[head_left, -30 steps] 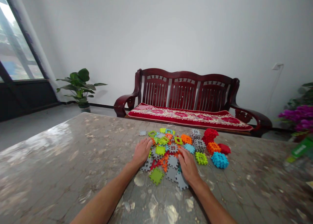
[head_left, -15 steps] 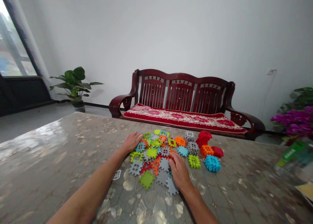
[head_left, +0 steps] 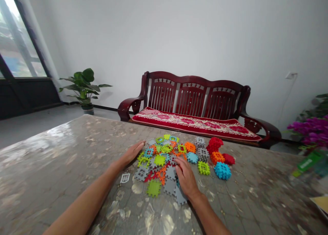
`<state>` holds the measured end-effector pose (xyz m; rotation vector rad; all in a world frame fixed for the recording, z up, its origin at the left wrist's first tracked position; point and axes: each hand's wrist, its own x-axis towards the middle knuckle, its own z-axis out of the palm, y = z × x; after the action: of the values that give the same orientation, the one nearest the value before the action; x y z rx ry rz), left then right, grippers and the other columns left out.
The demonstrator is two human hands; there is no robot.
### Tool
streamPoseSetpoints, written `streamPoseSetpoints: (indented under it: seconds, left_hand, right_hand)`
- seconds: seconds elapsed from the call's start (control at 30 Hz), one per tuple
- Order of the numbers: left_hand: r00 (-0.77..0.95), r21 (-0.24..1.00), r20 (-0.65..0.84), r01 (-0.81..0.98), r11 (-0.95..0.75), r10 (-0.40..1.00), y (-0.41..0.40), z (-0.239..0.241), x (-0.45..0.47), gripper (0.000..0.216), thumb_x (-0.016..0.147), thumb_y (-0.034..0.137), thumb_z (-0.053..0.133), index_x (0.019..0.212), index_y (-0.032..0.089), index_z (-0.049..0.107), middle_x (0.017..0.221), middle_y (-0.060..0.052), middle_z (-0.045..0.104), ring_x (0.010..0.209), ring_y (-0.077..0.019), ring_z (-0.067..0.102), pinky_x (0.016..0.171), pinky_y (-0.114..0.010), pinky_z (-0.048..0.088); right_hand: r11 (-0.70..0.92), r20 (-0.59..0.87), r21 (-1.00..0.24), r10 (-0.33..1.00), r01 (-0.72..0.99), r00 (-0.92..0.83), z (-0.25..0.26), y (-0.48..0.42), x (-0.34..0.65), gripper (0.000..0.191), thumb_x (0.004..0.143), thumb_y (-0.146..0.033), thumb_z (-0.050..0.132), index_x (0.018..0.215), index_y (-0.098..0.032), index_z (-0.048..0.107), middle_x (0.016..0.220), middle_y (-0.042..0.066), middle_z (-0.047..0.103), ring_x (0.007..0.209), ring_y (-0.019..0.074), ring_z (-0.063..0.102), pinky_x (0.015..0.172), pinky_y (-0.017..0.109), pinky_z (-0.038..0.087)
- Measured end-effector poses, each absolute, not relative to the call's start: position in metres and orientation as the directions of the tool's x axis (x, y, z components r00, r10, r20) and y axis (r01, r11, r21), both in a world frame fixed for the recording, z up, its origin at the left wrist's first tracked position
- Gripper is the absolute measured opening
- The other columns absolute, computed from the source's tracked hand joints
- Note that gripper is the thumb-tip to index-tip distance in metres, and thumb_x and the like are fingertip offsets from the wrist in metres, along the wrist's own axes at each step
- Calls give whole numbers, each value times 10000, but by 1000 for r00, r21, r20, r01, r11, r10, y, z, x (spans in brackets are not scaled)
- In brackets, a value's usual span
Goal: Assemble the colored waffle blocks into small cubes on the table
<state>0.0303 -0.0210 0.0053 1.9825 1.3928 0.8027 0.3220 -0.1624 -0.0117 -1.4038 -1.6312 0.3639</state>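
Note:
A heap of flat interlocking plastic tiles (head_left: 164, 156) in grey, green, orange, red and blue lies on the marbled table (head_left: 64, 166). My left hand (head_left: 132, 152) rests flat at the heap's left edge, fingers stretched out toward the tiles. My right hand (head_left: 186, 177) lies palm down on grey tiles at the heap's near right, fingers spread. A green tile (head_left: 153, 188) sits at the near edge and a small white window-shaped tile (head_left: 124, 178) lies apart to the left. Assembled cubes stand to the right: blue (head_left: 222, 170), orange (head_left: 217, 157), red (head_left: 214, 144), grey (head_left: 203, 154).
Behind the table stands a dark wooden bench (head_left: 194, 98) with a red patterned cushion. A potted green plant (head_left: 83, 86) is on the floor at the left by a window. Purple flowers (head_left: 311, 130) and a green object (head_left: 306, 164) are at the right edge.
My left hand slid from the middle of the heap to its left edge, uncovering several tiles and the white window piece. My right hand stayed on the grey tiles.

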Motion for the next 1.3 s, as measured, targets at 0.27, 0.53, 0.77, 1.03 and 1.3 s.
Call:
streamPoseSetpoints:
  seconds: [0.27, 0.53, 0.77, 1.03, 1.3]
  left_hand:
    - [205, 715, 213, 633, -296, 955, -21, -5, 33, 679, 907, 553, 278, 1359, 138, 568, 1422, -108, 580, 1331, -250, 522, 1157, -404, 360]
    - [273, 586, 218, 731, -350, 937, -23, -3, 41, 615, 925, 451, 295, 1375, 119, 553, 1444, -133, 554, 1336, -257, 514, 1166, -429, 334]
    - [295, 554, 192, 755, -351, 936, -31, -12, 64, 568, 968, 433, 264, 1430, 198, 496, 1496, -103, 504, 1400, -247, 435, 1190, -498, 255]
    - [331, 745, 200, 559, -363, 922, -42, -3, 75, 659, 958, 520, 260, 1467, 144, 443, 1532, -103, 455, 1418, -216, 410, 1202, -393, 280]
    - [-47, 792, 258, 583, -183, 965, -25, -2, 36, 499, 906, 376, 387, 1286, 144, 612, 1329, -115, 651, 1243, -238, 585, 1114, -413, 408]
  right_hand:
    - [263, 483, -601, 872, 754, 81, 2, -124, 317, 420, 957, -320, 392, 1290, -174, 602, 1376, 128, 576, 1320, 240, 479, 1152, 451, 344]
    - [117, 402, -487, 910, 866, 103, 5, -68, 309, 309, 925, -280, 468, 1160, -177, 641, 1202, 161, 665, 1186, 278, 578, 1048, 449, 409]
    - [185, 408, -551, 910, 814, 69, 7, -81, 312, 381, 954, -276, 379, 1228, -183, 628, 1266, 114, 658, 1200, 219, 577, 1065, 389, 405]
    - [240, 415, -733, 899, 637, 139, -9, -132, 324, 406, 942, -383, 396, 1156, -200, 688, 1207, 95, 692, 1159, 222, 610, 1056, 401, 444]
    - [210, 453, -807, 820, 551, 350, -11, -152, 340, 384, 910, -434, 447, 1044, -202, 722, 1098, 91, 731, 1055, 235, 650, 971, 394, 491]
